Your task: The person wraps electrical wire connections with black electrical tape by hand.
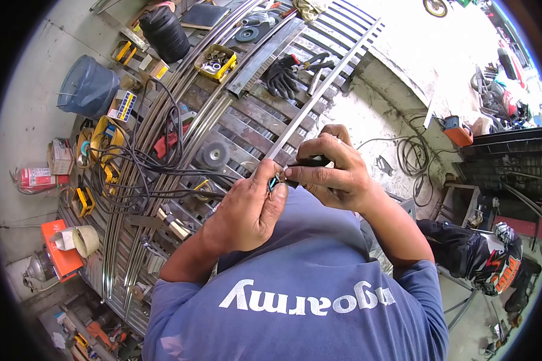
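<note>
- Thin teal & brownish wires (273,182): at the fingertips, in front of the chest & over the near edge of the slatted metal bench. They seem to come off one of the round black cables (193,172) running in from the left, but the join is hidden by fingers.
- L hand (241,210): closed, wires pinched btwn thumb & index.
- R hand (334,171): fingers closed on a small dark black piece (312,161), its tip right by the wires; exact type can't be told.
- Handling, my judgement: pinch close to the wire ends so they don't flop; spread the cores so no strands cross; use small, light R-hand moves, since a hard tug could nick or snap fine strands. Brace both hands agst each other, & leave slack in the cable so its wt doesn't pull. Power off at the source, obv.
- Writing: blue T-shirt (295,265) has white letters, upside down from here, approx "ngoarmy"; may be more round the side.
- Dark bundle w/ orange patch (482,259): lettering maybe starts "Pu", rest unclear.
- Red fire extinguisher (33,179) w/ white label, & blue-white-yellow box (123,105): print too small to read.
</note>
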### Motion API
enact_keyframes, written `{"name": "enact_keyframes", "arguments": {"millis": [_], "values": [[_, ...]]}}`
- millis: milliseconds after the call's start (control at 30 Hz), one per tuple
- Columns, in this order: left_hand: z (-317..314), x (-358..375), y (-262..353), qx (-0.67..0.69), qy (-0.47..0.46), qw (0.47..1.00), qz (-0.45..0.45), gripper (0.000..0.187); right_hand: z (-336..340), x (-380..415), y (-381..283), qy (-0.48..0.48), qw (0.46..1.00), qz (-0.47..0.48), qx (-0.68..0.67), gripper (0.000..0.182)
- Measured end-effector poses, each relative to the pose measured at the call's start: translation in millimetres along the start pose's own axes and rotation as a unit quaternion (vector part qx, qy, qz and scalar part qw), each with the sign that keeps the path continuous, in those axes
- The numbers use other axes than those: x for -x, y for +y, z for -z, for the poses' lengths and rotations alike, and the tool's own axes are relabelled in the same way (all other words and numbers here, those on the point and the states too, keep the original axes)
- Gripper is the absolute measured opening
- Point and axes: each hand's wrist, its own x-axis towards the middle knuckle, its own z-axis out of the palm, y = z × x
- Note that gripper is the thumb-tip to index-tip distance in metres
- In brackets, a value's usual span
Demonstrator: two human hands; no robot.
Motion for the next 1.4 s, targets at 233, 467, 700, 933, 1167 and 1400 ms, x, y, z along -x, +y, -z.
{"name": "enact_keyframes", "arguments": {"millis": [233,467,700,933,1167,1400], "values": [[2.9,-1.5,3.0,0.017,-0.019,1.000,0.011,0.030,-9.0,4.5,6.6,0.013,0.999,-0.010,-0.047,0.040],[4.6,-1.1,2.1,0.055,-0.033,0.998,0.010,0.029,-17.6,6.5,9.1,0.031,0.993,-0.025,-0.108,0.038],[3.1,-2.9,6.1,0.052,-0.017,0.998,0.020,0.029,-24.6,7.5,10.2,0.059,0.992,-0.016,-0.111,0.035],[-12.1,-2.1,-2.2,0.017,0.051,0.998,-0.015,0.029,-22.1,8.3,4.8,0.047,0.990,-0.037,-0.126,0.023],[-20.5,-5.1,-14.4,-0.012,0.115,0.986,-0.119,0.025,-16.3,8.9,-4.4,-0.018,0.964,-0.147,-0.219,0.032],[-21.2,-8.0,-12.5,-0.033,0.129,0.980,-0.145,0.024,-26.3,26.5,-2.1,-0.051,0.801,-0.350,-0.483,0.055]]}}
